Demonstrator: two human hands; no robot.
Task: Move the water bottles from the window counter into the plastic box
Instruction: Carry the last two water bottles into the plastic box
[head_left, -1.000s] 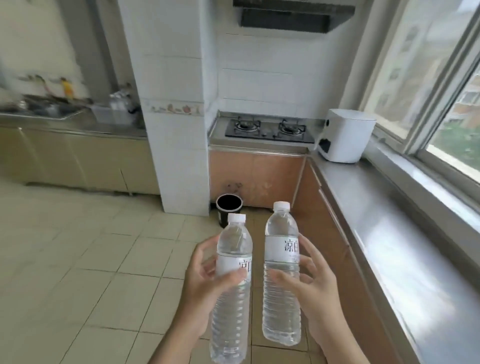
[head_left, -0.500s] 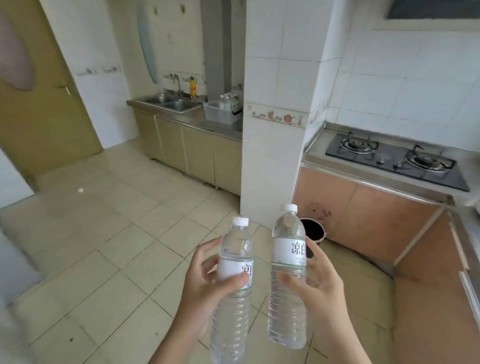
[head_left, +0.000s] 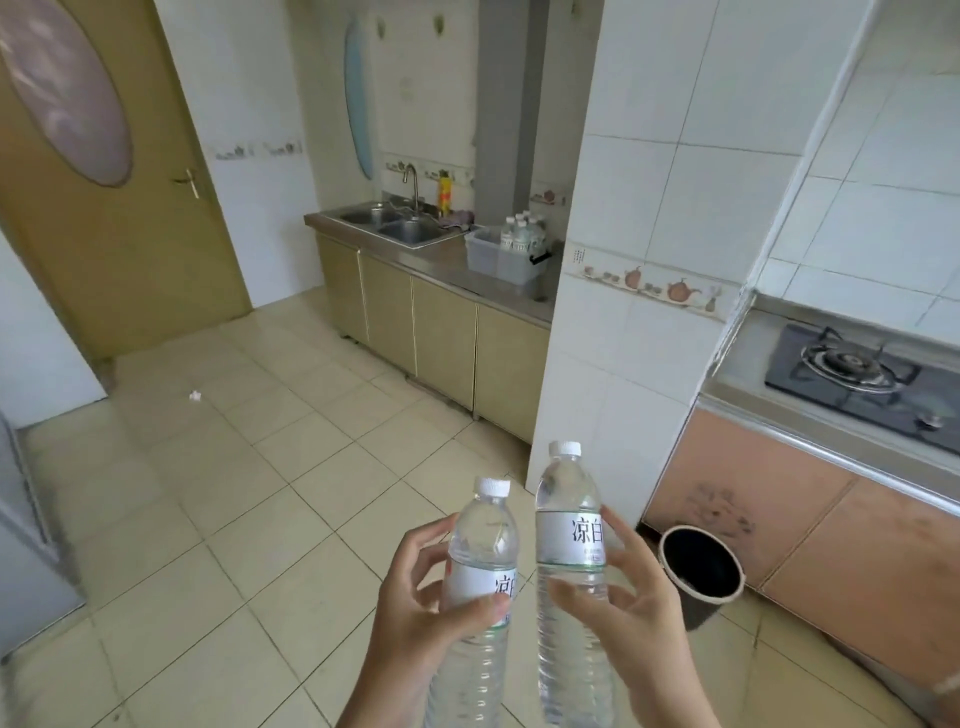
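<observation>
Fingers (head_left: 415, 545) curled round 2 upright bottles, 1 (head_left: 480, 597) per hand, best kept level en route to box (head_left: 498, 260) beside sink (head_left: 395, 228).

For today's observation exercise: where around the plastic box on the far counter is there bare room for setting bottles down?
The box's left half looks bare; bottles crowd its right end. Bare counter lies between the box and the sink, and along the front edge. A hand could enter from the left.
</observation>
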